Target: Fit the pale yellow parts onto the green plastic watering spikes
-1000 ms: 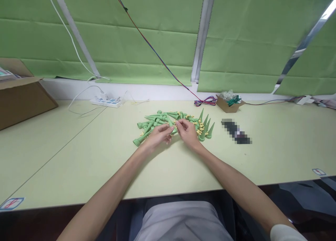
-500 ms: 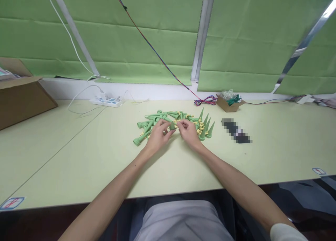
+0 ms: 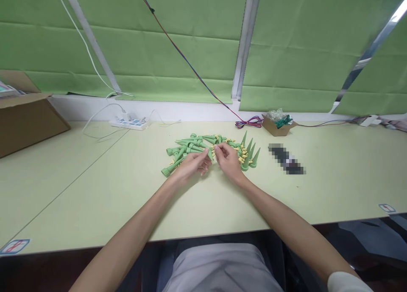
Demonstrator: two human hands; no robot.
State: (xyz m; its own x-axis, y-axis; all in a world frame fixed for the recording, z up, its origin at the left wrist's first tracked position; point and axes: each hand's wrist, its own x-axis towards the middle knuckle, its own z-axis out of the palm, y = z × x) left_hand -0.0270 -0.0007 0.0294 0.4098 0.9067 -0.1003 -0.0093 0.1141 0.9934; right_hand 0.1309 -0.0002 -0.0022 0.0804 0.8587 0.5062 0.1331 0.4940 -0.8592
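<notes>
My left hand (image 3: pixel 192 167) is closed on a green plant watering spike (image 3: pixel 210 154), which stands out past the thumb near my other fingertips. Close beside it, my right hand (image 3: pixel 227 157) pinches what looks like a small yellow piece (image 3: pixel 213 151), mostly covered by the fingers. Behind both hands lies a spread of green spikes (image 3: pixel 186 142), some with wide round caps. At the right end of the heap, several pointed spikes (image 3: pixel 250 153) lie with tips away from me, among small yellow valve pieces (image 3: pixel 242 158).
A small open carton (image 3: pixel 276 127) with clear plastic and green material stands behind to the right, beside coiled wires (image 3: pixel 249 122). A pixelated dark object (image 3: pixel 286 158) lies right of the heap. Back left are a power strip (image 3: pixel 130 123) and a large cardboard box (image 3: pixel 28 122).
My left hand has turned and dropped slightly, so the spike's angle changed and more of its length shows. My right hand stays nearly in place, still pinched.
</notes>
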